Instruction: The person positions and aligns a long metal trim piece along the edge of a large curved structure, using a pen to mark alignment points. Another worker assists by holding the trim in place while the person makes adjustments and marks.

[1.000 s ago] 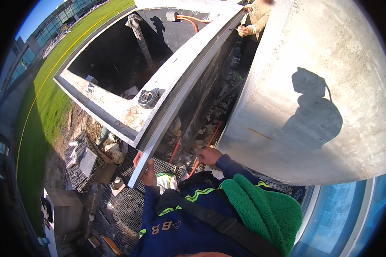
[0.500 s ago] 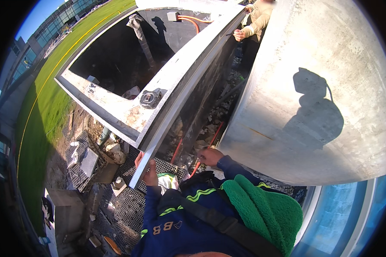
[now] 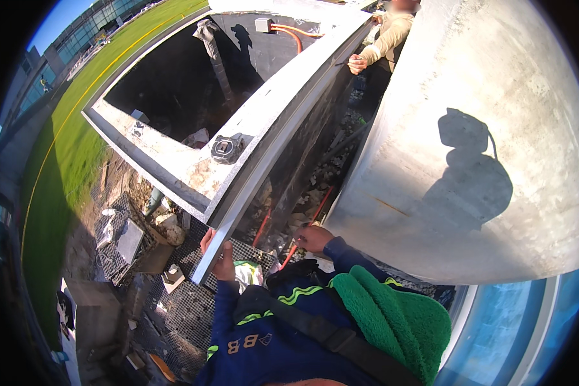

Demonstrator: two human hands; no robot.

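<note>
A long silver metal straightedge bar [image 3: 248,192] runs along the dark side of a low wall, from near my body to the far end. My left hand [image 3: 220,256] is wrapped round its near end, thumb on the right face and fingers on the left. Beside the bar, to the right, my right hand [image 3: 312,238] is closed, fingers curled; whatever it may hold is too small to make out. At the far end another person's hand [image 3: 358,63] holds a thin dark stick-like tool beside the bar. A tape measure [image 3: 224,149] rests on the pale wall top.
A pale concrete wall [image 3: 495,83] rises on the right. Between the walls lies a narrow gap with stones and an orange conduit [image 3: 289,256]. An open pit [image 3: 174,83] sits at left. Mesh panels [image 3: 186,305] and rubble cover the near-left ground. A green towel [image 3: 392,315] hangs over me.
The view has shifted slightly. The other person leans a little further into view at the far end. Both my hands stay nearly where they were, the left on the bar.
</note>
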